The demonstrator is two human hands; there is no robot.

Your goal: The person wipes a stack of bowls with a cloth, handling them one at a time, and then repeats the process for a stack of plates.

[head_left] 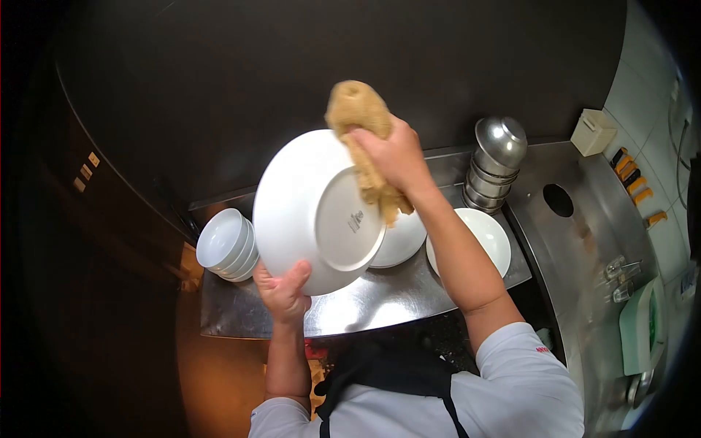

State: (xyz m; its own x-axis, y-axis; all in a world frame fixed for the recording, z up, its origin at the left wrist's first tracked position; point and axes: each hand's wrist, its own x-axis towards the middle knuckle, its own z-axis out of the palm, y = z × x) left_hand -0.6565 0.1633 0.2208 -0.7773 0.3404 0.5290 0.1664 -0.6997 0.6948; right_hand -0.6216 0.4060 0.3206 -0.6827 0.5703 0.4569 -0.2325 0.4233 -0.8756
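Note:
A large white plate (292,197) is tilted up in front of me, its underside with a foot ring and a small dark mark facing me. My left hand (283,290) grips its lower left rim, thumb on the underside. In my right hand (398,157) is a bunched tan cloth (356,106), which lies against the plate's upper right edge and hangs down over it. Behind the held plate, more white plates (403,242) rest on the steel counter, partly hidden. A white bowl (487,237) sits under my right forearm.
White bowls (223,241) are stacked at the counter's left end. Metal bowls (501,146) form a tall stack at the back right. Further right are a steel surface with a round hole (558,200), yellow-handled tools (642,196) on the wall and a pale green container (637,328).

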